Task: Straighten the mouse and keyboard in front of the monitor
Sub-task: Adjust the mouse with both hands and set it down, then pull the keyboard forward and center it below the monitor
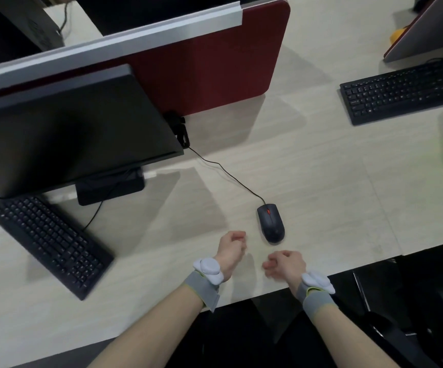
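I take the monitor (63,134) as the reference for every position. The keyboard (50,244) lies in front of the monitor and toward its left end, one corner tucked under the screen's lower edge. Its long side runs at a clear angle to the screen, so I judge it not yet straightened. The mouse (271,223) rests well to the right of the monitor's stand, off past the screen's right edge. Its cable (225,172) trails back to a clip behind the monitor's right corner.

My left hand (231,251) hovers over the desk (321,181) near the mouse, fingers curled loosely inward, gripping nothing. My right hand (285,262) hovers just below the mouse, fingers likewise curled and empty. Neither hand touches the mouse or the keyboard. I judge both hands are held there because the mouse is the nearer item to take up first.
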Motion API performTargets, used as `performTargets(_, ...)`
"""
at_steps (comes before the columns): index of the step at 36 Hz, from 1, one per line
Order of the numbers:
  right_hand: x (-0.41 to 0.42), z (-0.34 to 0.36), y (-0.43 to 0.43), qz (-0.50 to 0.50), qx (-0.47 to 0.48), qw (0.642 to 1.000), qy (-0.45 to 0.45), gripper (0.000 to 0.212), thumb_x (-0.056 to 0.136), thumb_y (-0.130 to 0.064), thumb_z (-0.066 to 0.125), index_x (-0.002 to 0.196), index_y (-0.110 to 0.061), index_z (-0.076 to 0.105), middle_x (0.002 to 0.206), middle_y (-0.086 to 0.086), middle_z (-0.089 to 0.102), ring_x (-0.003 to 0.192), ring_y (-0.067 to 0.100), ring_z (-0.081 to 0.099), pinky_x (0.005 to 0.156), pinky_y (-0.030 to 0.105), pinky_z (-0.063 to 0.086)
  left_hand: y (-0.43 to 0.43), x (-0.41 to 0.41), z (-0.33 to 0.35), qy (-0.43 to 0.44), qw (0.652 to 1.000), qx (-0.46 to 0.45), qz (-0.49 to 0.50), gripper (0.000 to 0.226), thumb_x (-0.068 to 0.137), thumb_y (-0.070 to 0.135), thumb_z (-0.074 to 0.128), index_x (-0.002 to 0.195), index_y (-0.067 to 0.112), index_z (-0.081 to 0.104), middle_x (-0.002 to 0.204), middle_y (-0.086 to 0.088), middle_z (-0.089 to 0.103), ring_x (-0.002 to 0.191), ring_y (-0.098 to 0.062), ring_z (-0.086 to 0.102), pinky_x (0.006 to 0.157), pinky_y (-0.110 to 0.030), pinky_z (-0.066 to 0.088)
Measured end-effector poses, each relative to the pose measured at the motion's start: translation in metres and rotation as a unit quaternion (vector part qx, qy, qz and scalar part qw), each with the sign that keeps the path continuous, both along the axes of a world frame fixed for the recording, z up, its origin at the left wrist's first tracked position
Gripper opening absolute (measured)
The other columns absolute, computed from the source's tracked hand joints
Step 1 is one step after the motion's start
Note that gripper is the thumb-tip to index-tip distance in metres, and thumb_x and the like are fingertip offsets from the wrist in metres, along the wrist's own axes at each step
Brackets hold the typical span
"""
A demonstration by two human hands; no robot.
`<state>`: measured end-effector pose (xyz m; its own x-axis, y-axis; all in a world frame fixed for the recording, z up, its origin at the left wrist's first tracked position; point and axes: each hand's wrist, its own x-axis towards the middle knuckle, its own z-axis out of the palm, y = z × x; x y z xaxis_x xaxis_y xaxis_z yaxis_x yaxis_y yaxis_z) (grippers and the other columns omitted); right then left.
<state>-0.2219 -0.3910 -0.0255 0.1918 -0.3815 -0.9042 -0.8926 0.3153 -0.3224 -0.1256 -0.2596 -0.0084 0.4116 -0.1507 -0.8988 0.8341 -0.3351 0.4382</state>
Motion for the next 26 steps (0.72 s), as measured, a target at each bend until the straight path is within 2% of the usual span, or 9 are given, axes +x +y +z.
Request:
performTargets(2,-0.001,0.005,0.012,0.011,0.049,0.999,-0.004,0.010,0.090,-0.002,0.058,0.092,0.003,0.067,0.069,0.019,0.077,0.044,0.026,0.063,0.052,0.033,0.055,0.010,0.009,0.002,-0.007,1.000,-0.002,0.027,0.029,0.087,-0.005,0.050,0.107,0.012,0.062,0.088,-0.004,0.064,0.069,-0.015,0.055,0.060,-0.023,0.042)
performTargets(5,0.003,0.009,0.039,0.031,0.092,0.995,-0.013,0.017,0.090,0.000,0.058,0.100,0.012,0.067,0.083,0.030,0.076,0.051,0.030,0.065,0.057,0.039,0.060,0.037,0.029,0.003,-0.049,0.997,0.001,0.057,0.025,0.088,-0.006,0.046,0.100,0.010,0.062,0.082,-0.004,0.063,0.064,-0.012,0.052,0.054,-0.019,0.039)
performTargets(8,0.012,0.012,0.070,0.065,0.095,0.993,-0.011,0.014,0.090,0.001,0.058,0.097,0.010,0.067,0.089,0.033,0.075,0.052,0.029,0.064,0.051,0.033,0.057,0.072,0.052,0.008,-0.093,0.992,0.020,0.079,0.027,0.088,-0.006,0.042,0.095,0.010,0.061,0.080,-0.005,0.061,0.058,-0.011,0.049,0.040,-0.013,0.037)
performTargets(10,0.018,0.011,0.088,0.086,0.092,0.992,-0.009,0.010,0.090,0.000,0.059,0.091,0.005,0.067,0.082,0.031,0.075,0.050,0.028,0.064,0.046,0.029,0.052,0.094,0.066,0.012,-0.115,0.989,0.035,0.091,0.028,0.088,-0.007,0.039,0.095,0.010,0.061,0.078,-0.004,0.061,0.057,-0.011,0.049,0.036,-0.011,0.037)
performTargets(13,0.028,0.010,0.121,0.113,0.095,0.989,-0.009,0.010,0.090,-0.003,0.060,0.085,0.000,0.067,0.068,0.018,0.074,0.052,0.028,0.064,0.048,0.027,0.047,0.134,0.085,0.013,-0.153,0.980,0.053,0.115,0.029,0.089,-0.009,0.037,0.098,0.008,0.059,0.075,-0.004,0.061,0.059,-0.012,0.051,0.043,-0.015,0.040)
performTargets(15,0.037,0.010,0.147,0.124,0.098,0.987,-0.008,0.010,0.090,-0.003,0.059,0.083,-0.002,0.067,0.065,0.015,0.074,0.051,0.028,0.064,0.045,0.025,0.046,0.166,0.097,0.012,-0.184,0.970,0.066,0.144,0.030,0.088,-0.010,0.037,0.096,0.007,0.060,0.073,-0.004,0.061,0.060,-0.014,0.053,0.052,-0.020,0.041)
performTargets(19,0.054,0.008,0.199,0.158,0.102,0.982,-0.009,0.011,0.090,-0.005,0.061,0.083,-0.002,0.070,0.072,0.020,0.077,0.055,0.030,0.070,0.045,0.023,0.051,0.236,0.117,0.008,-0.229,0.946,0.095,0.209,0.031,0.088,-0.008,0.040,0.081,0.015,0.060,0.071,-0.006,0.062,0.060,-0.017,0.055,0.056,-0.025,0.044)
performTargets(22,0.058,0.005,0.222,0.171,0.097,0.980,-0.006,0.012,0.091,-0.006,0.061,0.086,-0.001,0.070,0.075,0.023,0.077,0.053,0.028,0.070,0.045,0.023,0.052,0.271,0.125,0.006,-0.233,0.934,0.127,0.241,0.029,0.088,-0.003,0.041,0.080,0.015,0.062,0.069,-0.006,0.064,0.063,-0.022,0.056,0.062,-0.029,0.046)
performTargets(26,0.074,0.002,0.281,0.172,0.100,0.980,-0.009,0.011,0.093,-0.002,0.060,0.086,0.001,0.067,0.066,0.017,0.073,0.043,0.021,0.064,0.040,0.022,0.049,0.352,0.142,0.003,-0.224,0.919,0.205,0.253,0.024,0.089,0.007,0.042,0.099,0.011,0.064,0.093,-0.017,0.069,0.085,-0.035,0.062,0.071,-0.033,0.046)
